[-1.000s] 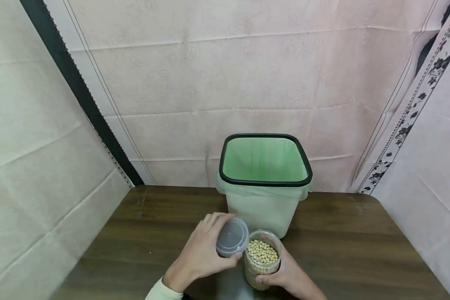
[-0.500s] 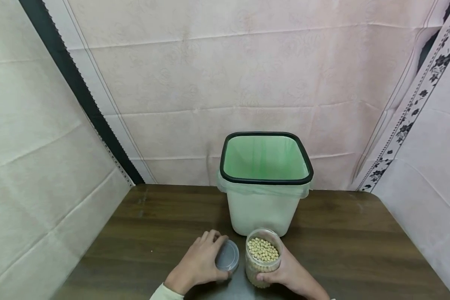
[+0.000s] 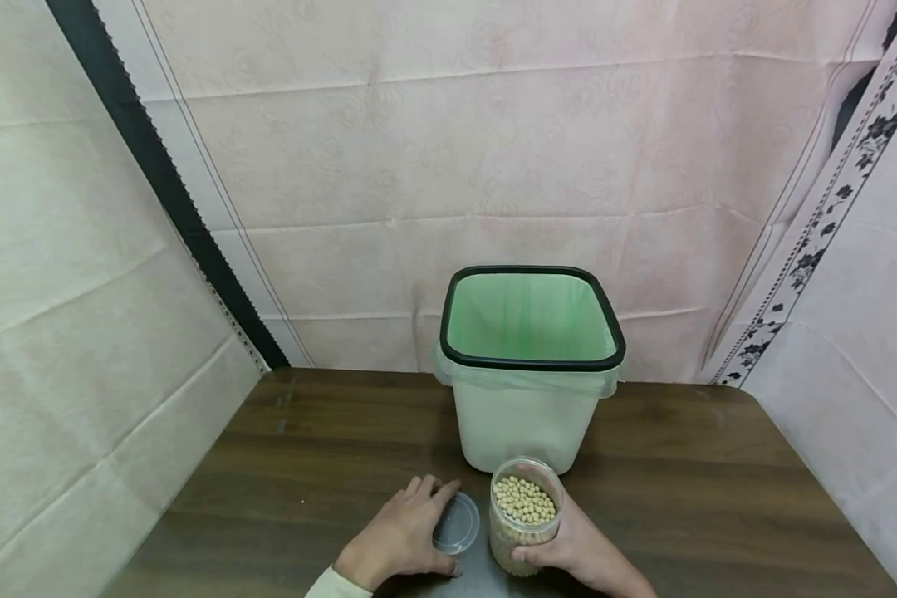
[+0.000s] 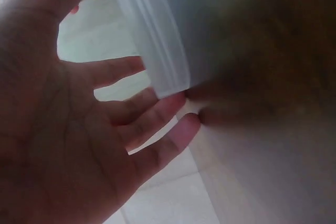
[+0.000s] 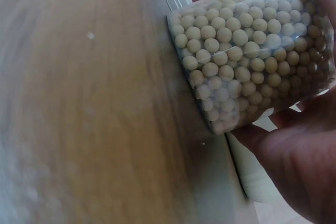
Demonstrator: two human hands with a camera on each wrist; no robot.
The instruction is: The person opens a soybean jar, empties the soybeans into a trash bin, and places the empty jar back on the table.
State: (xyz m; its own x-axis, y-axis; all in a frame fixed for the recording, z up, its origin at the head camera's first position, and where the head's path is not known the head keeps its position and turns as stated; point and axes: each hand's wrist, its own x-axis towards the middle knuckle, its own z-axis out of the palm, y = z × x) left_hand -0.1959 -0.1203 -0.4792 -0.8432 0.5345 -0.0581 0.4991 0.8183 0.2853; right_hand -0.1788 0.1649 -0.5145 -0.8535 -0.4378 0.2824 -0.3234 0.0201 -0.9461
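A round, translucent plastic lid [image 3: 458, 525] lies on the table just in front of my left hand [image 3: 402, 536]. The thumb and fingers of that hand are spread loosely around the lid, and in the left wrist view the fingertips reach right up to the lid's ribbed edge [image 4: 152, 38]. My right hand [image 3: 579, 548] grips a clear jar [image 3: 502, 544] from its right side, thumb across the front. Pale yellow soybeans [image 3: 523, 501] fill the uncovered jar to a little below its rim. The jar stands upright on the table.
Right behind the jar stands a pale green bin [image 3: 526, 419] with a black rim, its inside facing up. All of this is on a dark wooden table [image 3: 329, 448]. Light cloth [image 3: 493, 166] hangs behind and on both sides.
My left hand has brought the lid down to the table, left of the jar, and its fingers have loosened from it. The right hand and jar have hardly moved.
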